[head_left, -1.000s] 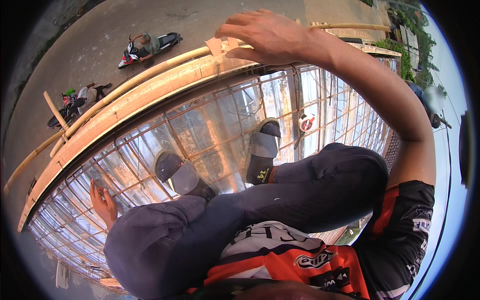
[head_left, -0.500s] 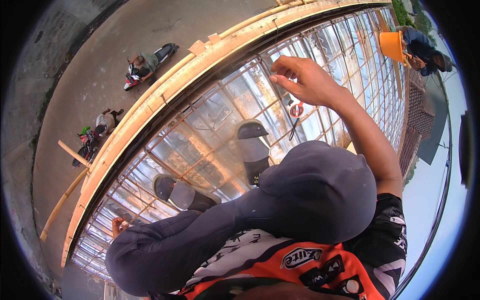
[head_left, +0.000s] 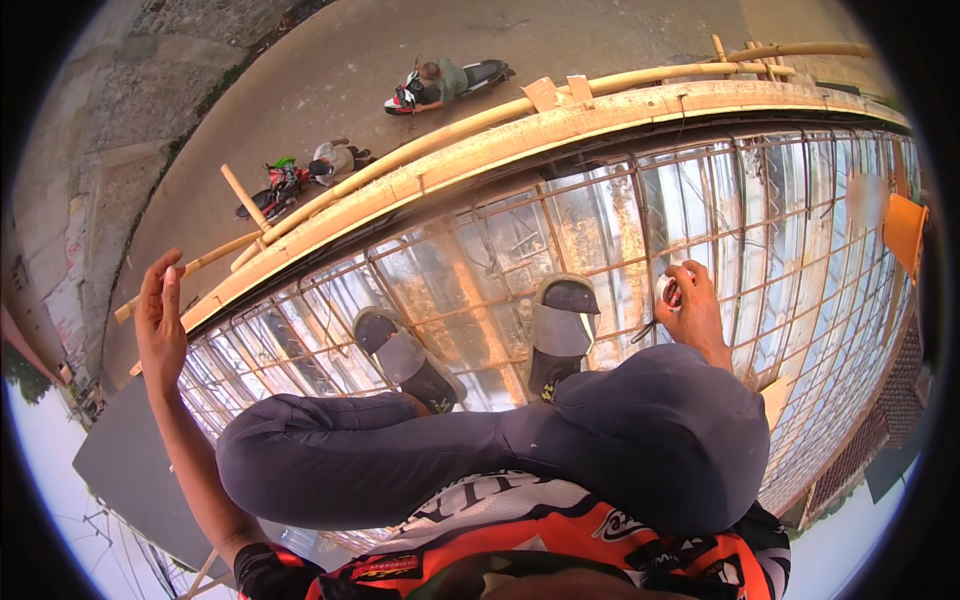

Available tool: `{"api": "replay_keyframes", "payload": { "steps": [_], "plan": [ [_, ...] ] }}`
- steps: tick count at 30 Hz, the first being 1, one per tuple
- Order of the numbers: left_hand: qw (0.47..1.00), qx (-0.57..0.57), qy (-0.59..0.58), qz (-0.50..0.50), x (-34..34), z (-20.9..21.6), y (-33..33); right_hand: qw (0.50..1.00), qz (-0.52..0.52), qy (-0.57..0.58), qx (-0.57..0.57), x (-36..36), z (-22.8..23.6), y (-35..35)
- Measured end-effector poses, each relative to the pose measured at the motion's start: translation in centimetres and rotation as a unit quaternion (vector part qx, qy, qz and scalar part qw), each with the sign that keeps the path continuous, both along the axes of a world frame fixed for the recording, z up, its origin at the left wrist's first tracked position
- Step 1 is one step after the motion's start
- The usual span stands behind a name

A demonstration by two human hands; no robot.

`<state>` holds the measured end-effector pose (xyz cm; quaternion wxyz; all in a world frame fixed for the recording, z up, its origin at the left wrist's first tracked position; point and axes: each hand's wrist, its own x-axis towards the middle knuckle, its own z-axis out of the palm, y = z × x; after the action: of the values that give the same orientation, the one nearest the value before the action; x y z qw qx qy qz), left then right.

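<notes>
Fingers curled, my right hand point(head_left: 700, 315) grips a small round red-and-black tape measure point(head_left: 669, 291) with a dark strap, just above the rebar grid point(head_left: 608, 268). My left hand point(head_left: 160, 318) is raised at the far left, beyond the wooden edge board point(head_left: 480, 166); its fingers are stretched upward, the thumb stands apart, and nothing shows in it. Between my hands, my feet in dark slip-on shoes point(head_left: 566, 318) rest on the grid over shiny corrugated metal sheets point(head_left: 705, 195). My knees are bent in a squat.
A bamboo pole point(head_left: 430, 137) runs outside the edge board, with a drop to the road point(head_left: 300, 85) below. Down there are two people and motorbikes point(head_left: 487, 73). At the far right is an orange bucket point(head_left: 903, 236) near a blurred patch. Rebar ties stick up along the edge.
My right hand has come down and closed on the tape measure that lay on the grid. The left hand has risen from beside my knee. The view has turned, shifting the road and bucket.
</notes>
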<state>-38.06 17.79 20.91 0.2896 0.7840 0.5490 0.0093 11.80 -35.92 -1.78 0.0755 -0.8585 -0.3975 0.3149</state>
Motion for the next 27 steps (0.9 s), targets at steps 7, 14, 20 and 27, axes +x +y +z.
{"api": "replay_keyframes", "payload": {
  "steps": [7, 14, 20, 27],
  "plan": [
    [0.888, -0.341, -0.198, -0.237, 21.6, 2.8, -7.8, 0.839, -0.163, 0.446, 0.265, 4.1, 3.7, 12.8],
    [0.838, -0.434, -0.170, -0.285, 27.2, 10.2, -7.8, 0.862, 0.076, 0.094, 0.493, -1.4, 1.1, 31.6],
    [0.842, -0.402, -0.276, -0.230, 23.9, 7.9, -8.7, 0.844, 0.232, -0.015, 0.484, -3.6, -5.1, 35.1],
    [0.830, -0.413, -0.294, -0.232, 27.0, 6.3, -7.1, 0.914, 0.198, -0.019, 0.354, -2.9, -3.5, 35.8]
  ]
}}
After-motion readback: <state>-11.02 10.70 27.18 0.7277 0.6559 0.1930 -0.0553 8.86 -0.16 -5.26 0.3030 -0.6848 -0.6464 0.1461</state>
